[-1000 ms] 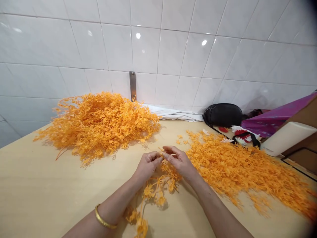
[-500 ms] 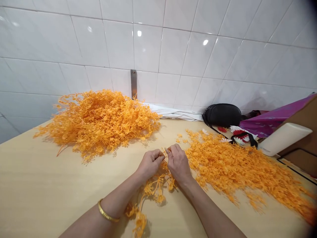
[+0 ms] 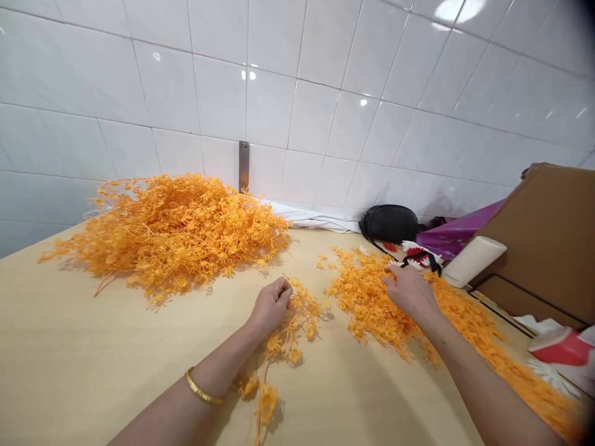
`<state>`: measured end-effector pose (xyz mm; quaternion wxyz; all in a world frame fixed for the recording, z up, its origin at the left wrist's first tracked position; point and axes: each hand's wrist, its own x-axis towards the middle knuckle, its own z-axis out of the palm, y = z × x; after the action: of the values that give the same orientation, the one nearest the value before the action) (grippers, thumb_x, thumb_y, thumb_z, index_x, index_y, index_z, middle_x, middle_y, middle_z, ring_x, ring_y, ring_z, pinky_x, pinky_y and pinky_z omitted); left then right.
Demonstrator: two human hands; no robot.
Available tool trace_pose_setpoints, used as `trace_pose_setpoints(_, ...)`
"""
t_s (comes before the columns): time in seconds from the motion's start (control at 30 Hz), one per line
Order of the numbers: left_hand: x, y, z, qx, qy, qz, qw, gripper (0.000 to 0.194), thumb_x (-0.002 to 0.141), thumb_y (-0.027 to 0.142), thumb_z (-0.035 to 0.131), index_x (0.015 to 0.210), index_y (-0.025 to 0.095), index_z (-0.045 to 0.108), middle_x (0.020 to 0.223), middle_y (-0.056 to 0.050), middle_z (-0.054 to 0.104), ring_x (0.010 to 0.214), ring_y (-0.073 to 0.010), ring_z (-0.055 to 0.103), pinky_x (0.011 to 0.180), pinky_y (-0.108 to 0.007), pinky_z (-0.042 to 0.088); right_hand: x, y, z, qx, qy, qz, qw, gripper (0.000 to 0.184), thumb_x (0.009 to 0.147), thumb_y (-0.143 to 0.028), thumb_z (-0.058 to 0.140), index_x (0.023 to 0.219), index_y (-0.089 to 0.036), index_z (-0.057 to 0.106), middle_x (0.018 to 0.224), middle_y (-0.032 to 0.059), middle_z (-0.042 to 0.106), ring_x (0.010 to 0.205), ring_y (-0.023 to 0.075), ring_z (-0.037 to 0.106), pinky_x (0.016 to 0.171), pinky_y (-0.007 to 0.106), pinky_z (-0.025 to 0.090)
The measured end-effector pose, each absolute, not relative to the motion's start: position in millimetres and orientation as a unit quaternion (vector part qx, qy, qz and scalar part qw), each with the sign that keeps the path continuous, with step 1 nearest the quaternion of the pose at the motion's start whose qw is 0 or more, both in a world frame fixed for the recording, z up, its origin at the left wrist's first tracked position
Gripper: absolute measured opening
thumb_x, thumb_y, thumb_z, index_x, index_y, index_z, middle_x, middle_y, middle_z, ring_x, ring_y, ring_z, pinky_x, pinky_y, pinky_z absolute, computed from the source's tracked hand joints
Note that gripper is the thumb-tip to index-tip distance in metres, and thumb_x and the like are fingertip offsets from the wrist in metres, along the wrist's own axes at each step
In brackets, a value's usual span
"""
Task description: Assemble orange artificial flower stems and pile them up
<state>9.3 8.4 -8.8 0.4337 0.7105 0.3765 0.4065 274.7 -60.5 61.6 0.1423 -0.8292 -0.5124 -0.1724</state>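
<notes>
The left hand [image 3: 272, 305] is resting curled on the surface [image 3: 116, 371], its fingertips hidden, so it may be pinching the trailing orange sprig [image 3: 290, 334] lying beside it. The right hand [image 3: 409, 292] is reaching, fingers loosely open, onto the loose orange pile [image 3: 367, 297], gripping nothing clearly, while a tangled orange heap [image 3: 171, 235] is sitting farther off.

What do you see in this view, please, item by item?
left heap: one, orange sprigs, left on table
right heap: one, orange sprigs, right on table
loose sprigs: one bunch, orange, between heaps
table: one, pale wood, under heaps
wall: one, white tile, behind table
bracket: one, metal, on wall
bag: one, black, by wall
cloth: one, white, along wall
fabric: one, purple, right of bag
cardboard: one, brown, far right
bangle: one, gold, on left wrist
left hand: one, bare, curled beside loose sprigs
right hand: one, bare, on right heap
</notes>
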Motion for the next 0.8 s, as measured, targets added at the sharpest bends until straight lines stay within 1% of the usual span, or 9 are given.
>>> trace_pose_setpoints(0.1, 8.5, 5.8, -8.6, 0.707, 0.352, 0.412, 0.455, 0.016, 0.074, 0.027, 0.041, 0.062, 0.017, 0.040, 0.054, 0.005, 0.039, 0.051, -0.0078, 0.039, 0.049, -0.019, 0.032, 260.5, -65.1, 40.9, -0.821, -0.514, -0.208, 0.138, 0.021, 0.073, -0.029, 0.049, 0.085, -0.017, 0.060, 0.099, 0.0158, 0.049, 0.088, 0.0300, 0.045, 0.064, 0.040, 0.035)
trace_pose_setpoints(0.2, 6.5, 2.4, -5.8, 0.708, 0.337, 0.400, 0.475, 0.015, 0.073, 0.027, 0.042, 0.062, 0.017, 0.041, 0.056, 0.004, 0.038, 0.049, -0.0071, 0.036, 0.046, -0.019, 0.031, 230.5, -58.5, 39.1, -0.750, -0.584, -0.171, 0.257, 0.023, 0.078, -0.026, 0.040, 0.083, -0.017, 0.060, 0.098, 0.0134, 0.052, 0.091, 0.0261, 0.046, 0.073, 0.041, 0.036)
trace_pose_setpoints(0.3, 5.4, 0.9, -1.7, 0.733, 0.332, 0.392, 0.446, 0.014, 0.073, 0.025, 0.042, 0.061, 0.017, 0.042, 0.056, 0.003, 0.040, 0.050, -0.0075, 0.035, 0.048, -0.019, 0.030, 193.5, -46.1, 45.7, -0.660, -0.654, 0.037, 0.368, 0.026, 0.080, -0.032, 0.040, 0.086, -0.018, 0.061, 0.092, 0.0088, 0.057, 0.089, 0.0205, 0.050, 0.076, 0.035, 0.039)
trace_pose_setpoints(0.37, 5.4, 1.7, -0.3, 0.751, 0.326, 0.398, 0.413, 0.013, 0.073, 0.023, 0.041, 0.061, 0.017, 0.043, 0.057, 0.003, 0.042, 0.054, -0.0086, 0.037, 0.052, -0.020, 0.031, 172.5, -37.0, 45.7, -0.618, -0.653, 0.178, 0.400, 0.030, 0.076, -0.038, 0.047, 0.095, -0.018, 0.059, 0.097, 0.0078, 0.058, 0.090, 0.0195, 0.051, 0.074, 0.033, 0.041)
trace_pose_setpoints(0.43, 5.6, 3.6, -1.0, 0.765, 0.318, 0.408, 0.383, 0.012, 0.073, 0.020, 0.040, 0.063, 0.017, 0.045, 0.057, 0.003, 0.043, 0.057, -0.0093, 0.038, 0.054, -0.020, 0.032, 158.7, -28.8, 41.0, -0.589, -0.644, 0.269, 0.407, 0.038, 0.069, -0.039, 0.055, 0.100, -0.018, 0.058, 0.095, 0.0065, 0.058, 0.087, 0.0185, 0.053, 0.071, 0.031, 0.042)
trace_pose_setpoints(0.5, 6.1, 5.7, -3.0, 0.772, 0.315, 0.416, 0.362, 0.013, 0.073, 0.019, 0.039, 0.064, 0.017, 0.048, 0.057, 0.003, 0.043, 0.057, -0.0094, 0.038, 0.055, -0.020, 0.031, 152.8, -22.9, 34.7, -0.566, -0.641, 0.326, 0.402, 0.034, 0.067, -0.038, 0.058, 0.092, -0.016, 0.060, 0.081, 0.0029, 0.059, 0.074, 0.0153, 0.053, 0.065, 0.027, 0.041)
trace_pose_setpoints(0.6, 7.1, 8.5, -6.3, 0.771, 0.333, 0.404, 0.363, 0.010, 0.072, 0.020, 0.041, 0.072, 0.017, 0.050, 0.055, 0.005, 0.042, 0.053, -0.0086, 0.036, 0.051, -0.020, 0.028, 153.5, -18.5, 29.0, -0.539, -0.637, 0.375, 0.404, 0.023, 0.069, -0.037, 0.056, 0.069, -0.014, 0.057, 0.061, -0.0026, 0.052, 0.057, 0.0101, 0.045, 0.054, 0.023, 0.036)
trace_pose_setpoints(0.7, 8.7, 11.1, -7.4, 0.766, 0.363, 0.377, 0.373, 0.015, 0.071, 0.026, 0.045, 0.080, 0.017, 0.053, 0.051, 0.006, 0.039, 0.049, -0.0087, 0.035, 0.048, -0.020, 0.026, 154.8, -16.8, 25.2, -0.513, -0.636, 0.385, 0.429, 0.021, 0.071, -0.035, 0.054, 0.066, -0.015, 0.054, 0.059, -0.0034, 0.049, 0.055, 0.0092, 0.043, 0.053, 0.022, 0.034)
trace_pose_setpoints(0.8, 10.3, 13.3, -7.0, 0.773, 0.368, 0.368, 0.364, 0.015, 0.072, 0.025, 0.043, 0.066, 0.017, 0.054, 0.051, 0.004, 0.041, 0.051, -0.0093, 0.037, 0.049, -0.020, 0.026, 151.6, -11.6, 15.2, -0.516, -0.623, 0.352, 0.471, 0.021, 0.072, -0.035, 0.052, 0.062, -0.016, 0.050, 0.058, -0.0034, 0.047, 0.055, 0.0096, 0.042, 0.053, 0.022, 0.034)
